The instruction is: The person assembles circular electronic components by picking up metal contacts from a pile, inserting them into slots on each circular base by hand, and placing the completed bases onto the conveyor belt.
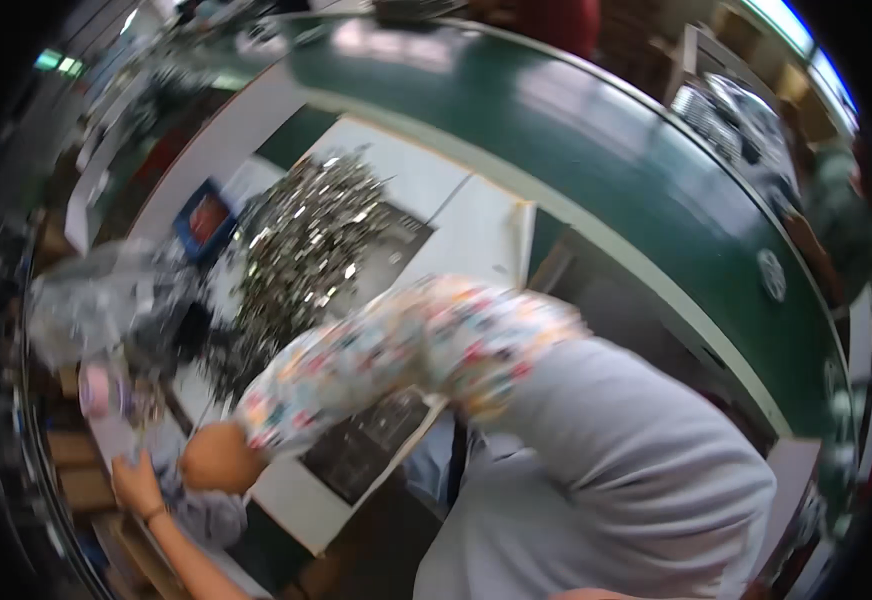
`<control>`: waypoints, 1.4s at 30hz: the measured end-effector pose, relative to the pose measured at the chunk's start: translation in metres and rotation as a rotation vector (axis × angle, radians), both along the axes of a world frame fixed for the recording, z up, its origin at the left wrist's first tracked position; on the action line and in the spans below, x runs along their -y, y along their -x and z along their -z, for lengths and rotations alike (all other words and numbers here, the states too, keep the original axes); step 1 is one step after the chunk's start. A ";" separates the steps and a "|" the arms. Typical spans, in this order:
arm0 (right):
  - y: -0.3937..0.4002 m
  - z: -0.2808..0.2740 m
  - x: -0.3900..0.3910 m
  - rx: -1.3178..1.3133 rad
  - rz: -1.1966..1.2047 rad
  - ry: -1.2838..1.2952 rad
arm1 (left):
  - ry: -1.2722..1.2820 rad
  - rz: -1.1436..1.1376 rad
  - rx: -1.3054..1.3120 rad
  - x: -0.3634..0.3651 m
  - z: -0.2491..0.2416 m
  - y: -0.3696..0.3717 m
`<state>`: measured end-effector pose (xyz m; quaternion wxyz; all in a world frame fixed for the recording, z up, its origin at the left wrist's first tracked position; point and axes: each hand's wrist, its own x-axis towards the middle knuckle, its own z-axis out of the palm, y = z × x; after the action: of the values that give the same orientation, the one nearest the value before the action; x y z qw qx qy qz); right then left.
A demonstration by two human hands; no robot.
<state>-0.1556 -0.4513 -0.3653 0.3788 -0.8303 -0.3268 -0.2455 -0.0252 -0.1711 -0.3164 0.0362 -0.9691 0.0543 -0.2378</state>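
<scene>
My left hand [137, 487], with a dark band at the wrist, is at the lower left. Its fingers are bent beside a crumpled grey cloth-like item [211, 515]; whatever they grip is too blurred to make out. From the right reaches my arm in a floral sleeve [356, 350]. My right hand [221, 458] is rounded over the same grey item, seen from the back, its fingers hidden. Just above my left hand stands a pink roll [96, 390]. A big heap of shiny small metal pieces [306, 235] lies beyond my right forearm.
Clear plastic bags [106, 300] bunch up on the left. Behind them sits a blue bin [206, 220] with reddish contents. The white work surface [406, 165] borders a long green table [596, 130]. Cardboard boxes [81, 470] stand lower left. A person in green [841, 215] is at far right.
</scene>
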 end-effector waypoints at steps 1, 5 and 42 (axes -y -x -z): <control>0.040 -0.023 0.036 0.001 -0.142 0.034 | 0.008 -0.002 -0.014 0.014 -0.013 0.012; 0.146 -0.047 0.165 -0.258 -0.662 0.368 | 0.461 0.125 0.115 0.028 -0.033 0.037; 0.161 -0.046 0.257 -0.362 -0.059 -0.086 | 0.863 0.941 -0.181 0.334 0.020 0.255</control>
<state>-0.3165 -0.7087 -0.3192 0.4736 -0.8340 -0.2667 -0.0947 -0.2801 -0.5049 -0.3366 -0.4696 -0.7854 0.3759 -0.1460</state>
